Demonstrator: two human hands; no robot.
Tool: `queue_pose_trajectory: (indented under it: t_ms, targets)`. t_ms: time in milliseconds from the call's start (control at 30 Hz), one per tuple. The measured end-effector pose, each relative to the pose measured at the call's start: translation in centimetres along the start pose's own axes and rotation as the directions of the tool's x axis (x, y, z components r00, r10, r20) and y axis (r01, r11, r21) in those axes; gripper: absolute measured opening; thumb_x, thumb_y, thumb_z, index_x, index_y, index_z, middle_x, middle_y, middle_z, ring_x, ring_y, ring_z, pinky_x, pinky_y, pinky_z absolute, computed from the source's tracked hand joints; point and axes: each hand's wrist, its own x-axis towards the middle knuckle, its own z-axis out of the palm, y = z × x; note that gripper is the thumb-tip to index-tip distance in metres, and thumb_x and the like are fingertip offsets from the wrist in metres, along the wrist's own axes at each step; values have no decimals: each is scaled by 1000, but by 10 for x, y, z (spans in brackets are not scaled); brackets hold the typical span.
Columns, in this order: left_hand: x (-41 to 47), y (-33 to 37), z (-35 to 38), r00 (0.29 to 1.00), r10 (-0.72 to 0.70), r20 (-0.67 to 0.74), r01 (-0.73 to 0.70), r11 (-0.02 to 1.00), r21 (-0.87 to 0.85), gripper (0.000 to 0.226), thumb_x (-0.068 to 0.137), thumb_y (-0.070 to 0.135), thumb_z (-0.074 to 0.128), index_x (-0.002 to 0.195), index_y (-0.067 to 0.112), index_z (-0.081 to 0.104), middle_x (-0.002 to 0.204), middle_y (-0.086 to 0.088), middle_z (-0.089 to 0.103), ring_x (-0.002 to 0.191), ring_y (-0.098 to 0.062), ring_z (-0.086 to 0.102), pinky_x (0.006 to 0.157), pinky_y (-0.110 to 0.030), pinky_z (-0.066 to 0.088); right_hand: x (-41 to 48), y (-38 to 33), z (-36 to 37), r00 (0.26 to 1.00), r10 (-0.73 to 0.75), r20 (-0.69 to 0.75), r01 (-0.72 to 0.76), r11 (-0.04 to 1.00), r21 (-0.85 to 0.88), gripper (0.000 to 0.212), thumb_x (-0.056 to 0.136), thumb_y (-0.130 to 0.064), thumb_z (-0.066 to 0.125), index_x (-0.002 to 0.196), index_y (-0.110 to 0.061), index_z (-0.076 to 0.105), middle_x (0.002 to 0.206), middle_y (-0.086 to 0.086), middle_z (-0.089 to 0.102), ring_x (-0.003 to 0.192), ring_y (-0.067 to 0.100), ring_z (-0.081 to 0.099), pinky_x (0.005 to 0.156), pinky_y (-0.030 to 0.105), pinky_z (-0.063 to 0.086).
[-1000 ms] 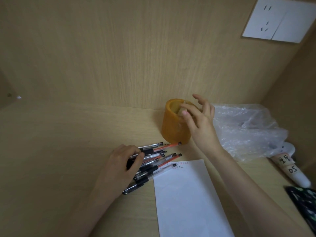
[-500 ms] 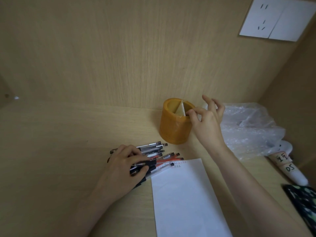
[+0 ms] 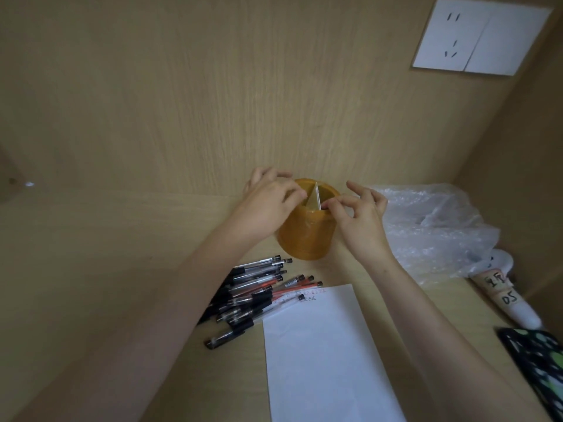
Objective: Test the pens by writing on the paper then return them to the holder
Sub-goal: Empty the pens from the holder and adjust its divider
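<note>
An orange round pen holder [image 3: 306, 239] stands at the back of the desk, with a pale divider [image 3: 314, 198] inside it. My left hand [image 3: 268, 202] grips the holder's left rim, thumb at the inner edge. My right hand [image 3: 361, 216] pinches the right rim between thumb and forefinger, close to the divider. Several black and red pens [image 3: 253, 292] lie in a loose pile in front of the holder. Beside them lies a white sheet of paper [image 3: 326, 357], with small red and black marks at its top edge. No pen is in either hand.
A crumpled clear plastic bag [image 3: 432, 229] lies right of the holder. A white tube with handwritten labels [image 3: 504, 295] and a dark patterned object [image 3: 540, 363] sit at the right edge. Wooden walls close in the back and right; a wall socket [image 3: 481, 38] is up high.
My left hand let go of the pen pile and rose to the holder's left rim. My right hand stayed at the right rim.
</note>
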Motion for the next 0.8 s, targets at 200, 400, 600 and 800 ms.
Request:
queue_pose_trajectory:
  t_ms: [200,400,600,800]
  targets:
    - [25,-2,8,970,-131,207,129,991,20,33,94,43,41,102,26,68,144,-3,36,138,-25,9,113,-45,9,1,-2,0,1000,7,10,-7,1000,19,16,90,-22,59,88,-21,75,140,6,45,136,15,15,113,40,21]
    - [23,-12,13,964,-121,239,212,888,-409,14,85,42,58,90,32,67,122,-2,58,124,-20,41,104,-36,28,1,-5,1,999,-14,29,13,999,32,18,91,-21,58,88,-23,75,138,7,47,135,14,16,111,34,19]
    - [12,-7,16,969,-35,246,178,787,-591,13,90,27,56,96,19,64,106,5,60,98,-3,50,74,-8,33,1,-2,6,998,24,64,-25,999,26,20,92,-24,56,90,-24,75,144,4,43,135,19,16,107,28,14]
    - [6,-10,25,983,-18,182,140,713,-687,9,93,18,51,91,19,60,99,10,57,92,4,49,68,4,36,1,-4,7,995,58,85,-64,996,66,18,91,-24,56,86,-32,71,149,3,38,137,19,14,110,33,12]
